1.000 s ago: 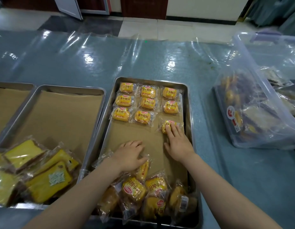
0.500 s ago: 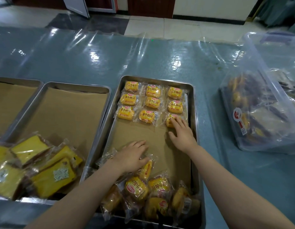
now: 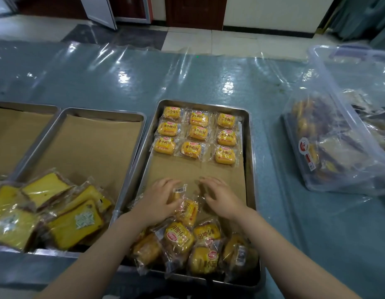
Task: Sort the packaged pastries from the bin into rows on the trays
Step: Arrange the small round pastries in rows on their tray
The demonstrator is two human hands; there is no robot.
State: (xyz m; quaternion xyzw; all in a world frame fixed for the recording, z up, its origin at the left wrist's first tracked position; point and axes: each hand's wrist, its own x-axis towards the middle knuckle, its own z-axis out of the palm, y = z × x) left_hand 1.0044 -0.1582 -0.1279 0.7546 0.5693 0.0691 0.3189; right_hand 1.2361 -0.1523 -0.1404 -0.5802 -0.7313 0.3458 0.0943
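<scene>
Three trays (image 3: 250, 134) on a plastic-covered blue table (image 3: 209, 83) (tiled floor (image 3: 187, 39) beyond); left grip (image 3: 159, 199) clamps a packet (image 3: 180, 189), right grip (image 3: 220, 197) slack.

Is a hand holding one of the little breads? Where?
The left hand grips a small bread packet by its wrapper near the barcode; the right hand holds nothing.

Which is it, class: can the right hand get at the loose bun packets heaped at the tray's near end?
Probably yes: the right hand is open over bare paper right beside the loose bun packets, with nothing between them.
</scene>
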